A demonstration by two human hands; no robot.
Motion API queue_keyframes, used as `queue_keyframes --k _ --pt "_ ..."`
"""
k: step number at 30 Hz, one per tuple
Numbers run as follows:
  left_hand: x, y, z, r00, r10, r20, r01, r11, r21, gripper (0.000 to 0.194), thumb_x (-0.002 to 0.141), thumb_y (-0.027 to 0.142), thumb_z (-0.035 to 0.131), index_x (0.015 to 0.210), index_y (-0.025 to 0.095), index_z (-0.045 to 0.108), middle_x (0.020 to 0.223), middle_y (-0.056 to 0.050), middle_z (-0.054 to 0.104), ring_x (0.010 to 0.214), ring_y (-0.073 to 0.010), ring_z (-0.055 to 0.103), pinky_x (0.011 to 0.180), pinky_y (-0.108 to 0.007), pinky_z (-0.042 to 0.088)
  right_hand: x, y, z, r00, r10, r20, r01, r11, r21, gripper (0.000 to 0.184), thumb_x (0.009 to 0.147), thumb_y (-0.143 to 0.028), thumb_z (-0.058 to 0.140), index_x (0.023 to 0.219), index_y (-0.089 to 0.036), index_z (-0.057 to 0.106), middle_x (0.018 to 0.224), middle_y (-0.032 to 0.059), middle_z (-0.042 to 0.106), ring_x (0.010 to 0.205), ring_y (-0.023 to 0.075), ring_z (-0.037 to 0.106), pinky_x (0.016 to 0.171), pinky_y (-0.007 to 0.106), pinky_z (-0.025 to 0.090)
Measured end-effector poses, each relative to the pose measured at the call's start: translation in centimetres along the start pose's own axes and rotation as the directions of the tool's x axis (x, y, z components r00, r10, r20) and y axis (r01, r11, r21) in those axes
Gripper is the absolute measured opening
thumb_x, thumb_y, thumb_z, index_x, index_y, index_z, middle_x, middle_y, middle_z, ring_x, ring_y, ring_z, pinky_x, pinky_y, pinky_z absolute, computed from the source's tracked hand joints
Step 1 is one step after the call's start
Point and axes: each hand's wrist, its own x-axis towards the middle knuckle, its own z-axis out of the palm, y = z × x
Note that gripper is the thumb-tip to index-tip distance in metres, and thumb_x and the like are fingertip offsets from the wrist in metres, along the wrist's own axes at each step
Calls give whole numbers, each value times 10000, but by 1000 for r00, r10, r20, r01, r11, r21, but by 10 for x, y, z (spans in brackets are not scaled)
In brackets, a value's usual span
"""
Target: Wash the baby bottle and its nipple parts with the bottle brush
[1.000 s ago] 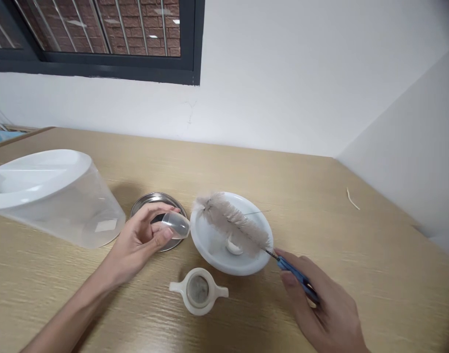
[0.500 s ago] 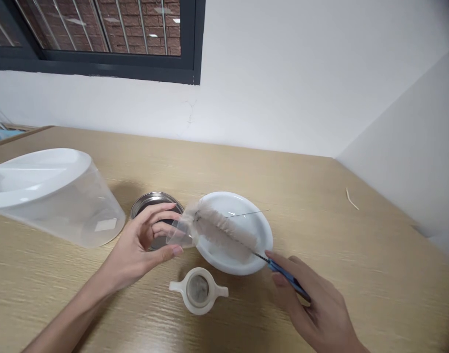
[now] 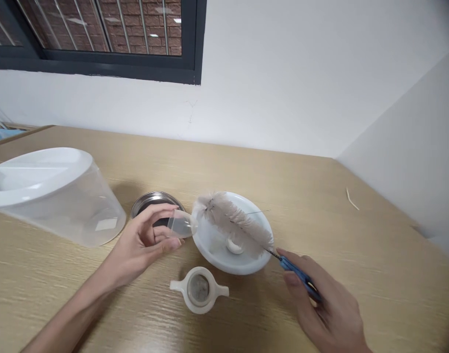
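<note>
My left hand (image 3: 147, 240) grips a small clear plastic cup-like piece (image 3: 180, 224) between thumb and fingers, its narrower end pointing right. In my right hand (image 3: 327, 299) is the blue handle of a bottle brush (image 3: 239, 223), whose pale, fluffy head hangs over a white bowl (image 3: 252, 268). The brush tip is close to the clear piece but apart from it. A small whitish curved object (image 3: 235, 246) shows inside the bowl, partly covered by the brush. Below my left hand sits a two-handled tea strainer (image 3: 198, 290) with a fine mesh centre.
Behind my left hand lies a round metal dish (image 3: 154, 197), partly hidden. A translucent container with a white rim (image 3: 81, 206) lies tilted at left. A thin pale strip (image 3: 352, 198) rests on the wooden table (image 3: 301, 181) at right. The wall and a window (image 3: 110, 34) border the back.
My right hand has drawn the brush right and slightly down, so its head is out of the clear piece. The whitish object in the bowl now shows. My left hand has barely moved.
</note>
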Motion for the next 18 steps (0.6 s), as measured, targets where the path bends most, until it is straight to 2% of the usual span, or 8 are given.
queue_keyframes --k 4,7,10,13,16,18 --pt "-1 7 2 998 -55 11 56 990 -126 510 870 196 804 1325 298 595 1359 -84 663 946 -156 758 903 -259 613 0 0 0 1000 6 -10 -6 1000 0 284 1024 -206 514 1293 -205 605 881 32 678 627 104 613 539 201 474" --pt "0 10 4 998 -64 -16 59 980 -190 434 870 261 811 1264 273 628 1307 -85 697 955 -168 759 886 -253 618 0 -1 0 1000 -1 -13 1 1000 -1 285 1022 -203 517 1293 -204 607 890 40 687 661 112 636 554 197 487" --pt "2 8 4 997 -53 -56 44 986 -159 383 872 299 812 1216 276 645 1227 -65 730 944 -156 750 836 -225 619 1 -1 -1 1000 3 -8 -3 1000 -9 274 1023 -213 518 1278 -207 616 873 42 690 665 122 646 552 203 493" --pt "3 6 4 997 -31 -71 25 996 -87 414 852 246 831 1229 281 663 1242 -55 723 963 -131 733 849 -189 600 1 -1 -1 1000 3 -2 -3 1000 -1 281 1019 -210 520 1284 -205 615 852 40 685 643 127 638 544 212 497" --pt "1 5 4 999 12 -40 -14 999 -40 413 846 205 831 1226 281 687 1292 -60 696 996 -139 727 841 -175 589 1 -3 -1 999 -37 9 36 999 38 310 1003 -172 525 1301 -201 605 860 49 686 684 138 656 557 217 504" --pt "0 5 5 999 27 -26 -28 999 -32 438 839 184 832 1238 291 687 1297 -61 685 995 -158 735 823 -193 601 1 -4 0 997 -66 25 64 995 72 330 991 -146 524 1306 -203 606 823 32 662 603 115 603 506 207 464"
